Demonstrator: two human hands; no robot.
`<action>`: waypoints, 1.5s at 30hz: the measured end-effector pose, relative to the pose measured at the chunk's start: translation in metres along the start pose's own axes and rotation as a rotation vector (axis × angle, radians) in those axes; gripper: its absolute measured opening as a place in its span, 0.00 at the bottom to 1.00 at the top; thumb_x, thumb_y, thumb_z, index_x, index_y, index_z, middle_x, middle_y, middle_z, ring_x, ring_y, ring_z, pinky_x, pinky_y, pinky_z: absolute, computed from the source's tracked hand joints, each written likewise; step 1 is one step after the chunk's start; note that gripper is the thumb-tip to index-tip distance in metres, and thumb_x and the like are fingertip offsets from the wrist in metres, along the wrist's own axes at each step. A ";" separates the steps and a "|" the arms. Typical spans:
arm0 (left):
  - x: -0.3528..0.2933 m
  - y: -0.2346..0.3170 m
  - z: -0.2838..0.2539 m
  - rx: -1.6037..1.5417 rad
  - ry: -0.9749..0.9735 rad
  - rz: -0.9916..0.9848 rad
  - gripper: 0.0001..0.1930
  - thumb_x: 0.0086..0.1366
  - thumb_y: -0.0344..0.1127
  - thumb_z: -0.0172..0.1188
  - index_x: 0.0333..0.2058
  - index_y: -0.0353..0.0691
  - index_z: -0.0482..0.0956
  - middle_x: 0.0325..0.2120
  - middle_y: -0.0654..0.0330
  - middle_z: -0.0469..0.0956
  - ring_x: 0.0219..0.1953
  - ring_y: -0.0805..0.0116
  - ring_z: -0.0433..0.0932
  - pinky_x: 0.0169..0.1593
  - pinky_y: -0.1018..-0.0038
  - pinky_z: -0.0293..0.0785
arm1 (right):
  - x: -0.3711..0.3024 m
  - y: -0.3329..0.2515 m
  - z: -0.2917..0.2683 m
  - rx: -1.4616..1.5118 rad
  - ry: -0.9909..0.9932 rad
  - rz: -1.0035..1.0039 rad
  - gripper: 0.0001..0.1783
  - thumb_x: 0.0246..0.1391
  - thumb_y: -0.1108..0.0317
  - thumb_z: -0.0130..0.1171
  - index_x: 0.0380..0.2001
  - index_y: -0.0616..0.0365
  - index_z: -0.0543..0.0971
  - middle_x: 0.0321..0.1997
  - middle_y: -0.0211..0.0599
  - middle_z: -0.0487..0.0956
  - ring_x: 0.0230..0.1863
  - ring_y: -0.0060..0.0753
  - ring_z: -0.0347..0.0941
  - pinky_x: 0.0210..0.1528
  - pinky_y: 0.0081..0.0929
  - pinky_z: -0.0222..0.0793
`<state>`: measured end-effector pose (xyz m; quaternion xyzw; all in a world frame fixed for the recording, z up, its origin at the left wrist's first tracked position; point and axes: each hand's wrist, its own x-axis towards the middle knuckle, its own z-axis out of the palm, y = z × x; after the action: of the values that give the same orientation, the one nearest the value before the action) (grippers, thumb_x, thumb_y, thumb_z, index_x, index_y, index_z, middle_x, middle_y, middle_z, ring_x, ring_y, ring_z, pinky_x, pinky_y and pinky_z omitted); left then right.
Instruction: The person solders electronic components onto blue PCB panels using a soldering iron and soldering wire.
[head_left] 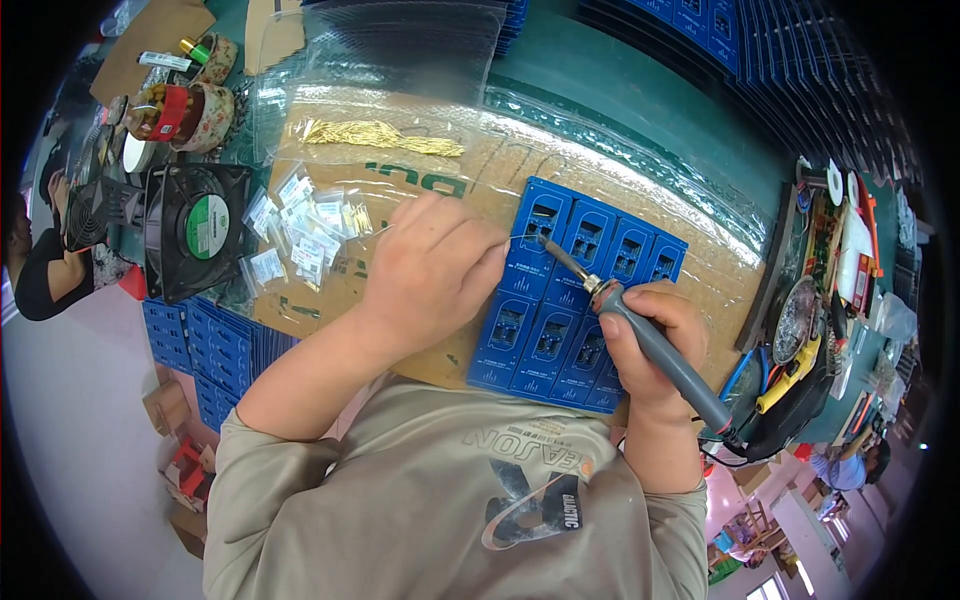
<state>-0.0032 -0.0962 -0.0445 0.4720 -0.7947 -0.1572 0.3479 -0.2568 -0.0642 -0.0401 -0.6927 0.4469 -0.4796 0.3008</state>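
A blue panel of joined circuit boards (545, 315) lies on the brown cardboard in front of me. My right hand (655, 335) is closed round the grey handle of a soldering iron (668, 362). The iron's tip meets the small parts in the panel's upper left board. My left hand (435, 262) is closed in a pinch just left of the panel. From its fingertips a thin solder wire (522, 237) runs to the same spot as the tip. Whether wire and tip touch is too small to tell.
Left of my hand lie small clear bags (305, 235) with labels and a black fan (200, 230). Gold wires (380, 138) lie in a plastic bag beyond. Stacked blue panels (815, 90) stand at the far right. Yellow-handled pliers (790, 380) and a round tin (797, 320) are on the right.
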 end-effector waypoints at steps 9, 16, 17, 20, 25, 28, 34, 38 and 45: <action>-0.004 0.004 -0.013 0.024 0.007 0.007 0.08 0.55 0.26 0.69 0.35 0.41 0.82 0.29 0.60 0.79 0.34 0.56 0.77 0.38 0.63 0.71 | -0.010 -0.009 -0.009 0.269 0.028 0.145 0.21 0.50 0.77 0.73 0.46 0.62 0.76 0.42 0.45 0.78 0.43 0.41 0.82 0.50 0.36 0.79; -0.029 0.018 -0.026 0.139 -0.038 0.089 0.10 0.54 0.27 0.70 0.36 0.43 0.83 0.29 0.62 0.77 0.34 0.58 0.75 0.39 0.64 0.67 | -0.024 -0.029 -0.016 0.219 -0.076 0.248 0.20 0.51 0.79 0.71 0.47 0.62 0.75 0.44 0.45 0.76 0.44 0.42 0.81 0.50 0.37 0.79; -0.034 0.020 -0.025 0.139 -0.037 0.087 0.10 0.54 0.27 0.70 0.36 0.43 0.83 0.29 0.62 0.77 0.34 0.58 0.75 0.39 0.64 0.67 | -0.031 -0.031 -0.018 0.223 -0.081 0.243 0.20 0.51 0.80 0.70 0.46 0.62 0.75 0.45 0.45 0.76 0.43 0.41 0.81 0.49 0.36 0.79; -0.048 0.026 -0.021 0.041 0.003 -0.053 0.09 0.56 0.30 0.69 0.37 0.45 0.83 0.27 0.63 0.76 0.34 0.60 0.75 0.41 0.64 0.66 | -0.055 -0.029 -0.022 0.257 -0.057 0.240 0.20 0.50 0.78 0.71 0.45 0.62 0.75 0.42 0.45 0.78 0.42 0.39 0.81 0.45 0.33 0.78; -0.066 0.033 -0.024 -0.135 -0.019 -0.181 0.08 0.55 0.29 0.70 0.35 0.43 0.82 0.26 0.59 0.77 0.30 0.58 0.74 0.37 0.64 0.66 | -0.067 -0.028 -0.022 0.104 -0.092 0.104 0.20 0.48 0.73 0.74 0.43 0.61 0.76 0.32 0.41 0.83 0.32 0.36 0.81 0.33 0.28 0.75; -0.070 0.032 -0.020 -0.096 -0.047 -0.100 0.08 0.54 0.28 0.70 0.33 0.42 0.82 0.25 0.60 0.76 0.29 0.58 0.73 0.37 0.64 0.65 | -0.068 -0.029 -0.018 0.062 -0.118 0.051 0.19 0.48 0.72 0.73 0.42 0.61 0.76 0.32 0.40 0.83 0.30 0.36 0.81 0.31 0.29 0.75; -0.071 0.034 -0.012 -0.053 0.018 -0.046 0.08 0.53 0.26 0.71 0.31 0.41 0.81 0.26 0.59 0.76 0.30 0.59 0.74 0.37 0.66 0.67 | -0.065 -0.030 -0.014 0.042 -0.130 0.004 0.19 0.47 0.73 0.74 0.41 0.60 0.76 0.32 0.40 0.83 0.29 0.36 0.81 0.31 0.29 0.75; -0.069 0.034 -0.010 -0.056 0.028 -0.029 0.09 0.52 0.25 0.71 0.31 0.41 0.81 0.26 0.59 0.76 0.30 0.59 0.75 0.37 0.67 0.67 | -0.065 -0.030 -0.013 0.028 -0.126 -0.011 0.19 0.47 0.73 0.74 0.41 0.60 0.77 0.33 0.40 0.83 0.29 0.36 0.81 0.31 0.29 0.74; -0.070 0.032 -0.009 -0.056 0.033 -0.018 0.10 0.51 0.25 0.71 0.31 0.41 0.81 0.26 0.59 0.76 0.30 0.59 0.75 0.37 0.67 0.67 | -0.062 -0.030 -0.012 -0.001 -0.144 -0.029 0.20 0.46 0.72 0.75 0.41 0.59 0.77 0.32 0.39 0.83 0.28 0.36 0.80 0.31 0.30 0.73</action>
<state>0.0045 -0.0193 -0.0484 0.4718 -0.7798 -0.1747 0.3725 -0.2669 0.0048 -0.0351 -0.7318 0.4142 -0.4327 0.3250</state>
